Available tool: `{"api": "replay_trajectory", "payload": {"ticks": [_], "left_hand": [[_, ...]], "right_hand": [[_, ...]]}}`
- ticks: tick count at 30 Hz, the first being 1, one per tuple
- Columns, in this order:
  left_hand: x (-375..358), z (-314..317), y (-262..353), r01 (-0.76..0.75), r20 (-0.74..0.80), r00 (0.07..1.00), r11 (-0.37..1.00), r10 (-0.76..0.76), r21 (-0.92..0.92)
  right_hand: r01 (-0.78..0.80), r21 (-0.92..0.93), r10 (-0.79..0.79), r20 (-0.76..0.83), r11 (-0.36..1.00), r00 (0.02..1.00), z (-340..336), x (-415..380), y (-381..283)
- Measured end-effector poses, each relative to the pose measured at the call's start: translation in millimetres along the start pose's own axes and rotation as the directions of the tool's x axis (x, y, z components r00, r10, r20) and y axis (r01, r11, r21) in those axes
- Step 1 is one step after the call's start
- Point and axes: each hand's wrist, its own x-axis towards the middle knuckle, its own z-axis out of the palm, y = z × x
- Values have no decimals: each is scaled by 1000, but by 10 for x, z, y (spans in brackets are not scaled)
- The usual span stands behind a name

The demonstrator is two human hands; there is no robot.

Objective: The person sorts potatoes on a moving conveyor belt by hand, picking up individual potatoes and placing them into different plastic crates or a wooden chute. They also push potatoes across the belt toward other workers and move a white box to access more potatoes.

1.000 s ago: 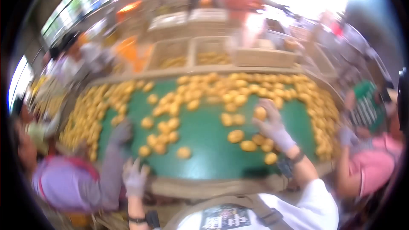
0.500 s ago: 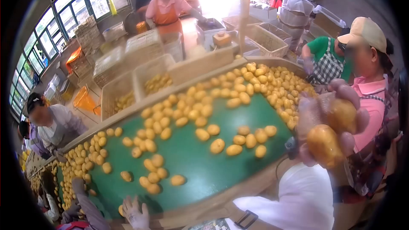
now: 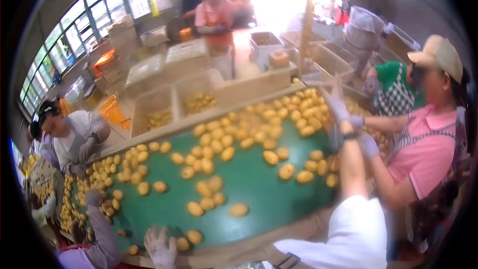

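My left hand [image 3: 160, 250], in a pale glove, lies at the near edge of the green conveyor belt [image 3: 269, 214] with its fingers spread. Two potatoes [image 3: 188, 240] are just right of it. My right hand [image 3: 339, 103], gloved and somewhat blurred, reaches across to the far right of the belt, fingers stretched out and no potato visible in it. A dark band circles that wrist. Beside this hand, a dense heap of yellow potatoes [image 3: 303, 112] lines the belt's far side, and looser ones [image 3: 286, 171] are scattered nearer.
On the right, a co-worker in a pink shirt [image 3: 423, 144] has gloved hands close to my right arm. Another person in green [image 3: 393, 84] stands behind. Other workers' hands [image 3: 93, 198] are at the left. Crates [image 3: 152, 109] stand beyond the wooden rim.
My right hand, earlier near the camera holding two potatoes, has moved out over the belt's far right and no longer shows them. The potatoes on the belt appear shifted; my left hand stays spread.
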Motion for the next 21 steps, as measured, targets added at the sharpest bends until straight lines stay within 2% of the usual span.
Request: {"api": "replay_trajectory", "payload": {"ticks": [1, 2, 3, 4, 5, 6, 7, 8, 11, 13, 15, 16, 18, 20, 21], "left_hand": [[-16, 1, 36, 28, -1, 1000, 1000, -28, -9], [-6, -10, 81, 70, 83, 994, 998, -70, 1], [34, -70, 161, 107, 175, 979, 994, -108, 16], [-3, -126, 100, 133, 268, 954, 991, -136, 29], [-7, -109, 143, 80, 197, 978, 995, -67, -63], [22, -36, 203, 17, 116, 993, 989, 0, -148], [59, 38, 291, -50, 30, 998, 973, 58, -226], [133, 88, 403, -126, 10, 991, 945, 135, -302], [381, -72, 908, -364, -68, 920, 777, 386, -514], [458, 61, 1141, -614, -188, 777, 657, 601, -438], [521, 141, 1353, -753, -201, 636, 541, 745, -375], [516, 322, 1290, -735, -171, 650, 556, 741, -388], [533, 615, 1087, -710, -108, 664, 580, 739, -399], [595, 132, 731, -560, -26, 813, 770, 582, -306], [600, 219, 411, -431, 17, 890, 854, 455, -290]], "right_hand": [[-36, -22, 38, 154, 999, 987, 116, -242, 90], [-54, -24, 59, 372, 998, 926, 253, -496, 172], [-70, -35, 77, 572, 997, 817, 369, -739, 217], [49, -147, 56, 633, 988, 772, 416, -939, -104], [42, -236, 123, 642, 971, 756, 415, -1112, -275], [37, -326, 192, 643, 945, 742, 182, -1160, -892], [-58, -184, 171, 693, 981, 700, 194, -1232, -1144], [-160, -44, 139, 745, 986, 653, 195, -1323, -1364], [-36, 141, -93, 804, 989, 587, 70, -1678, -2214], [-28, 324, -280, 856, 946, 435, -228, -1845, -2963], [153, 390, -419, 839, 908, 348, -420, -2193, -3530], [64, 541, -540, 812, 839, 221, -516, -2241, -3651], [-182, 746, -756, 654, 641, 21, -684, -2218, -3867], [-372, 724, -751, 653, 581, 97, -715, -1885, -3882], [-450, 597, -610, 781, 664, 136, -598, -1751, -3788]]}}
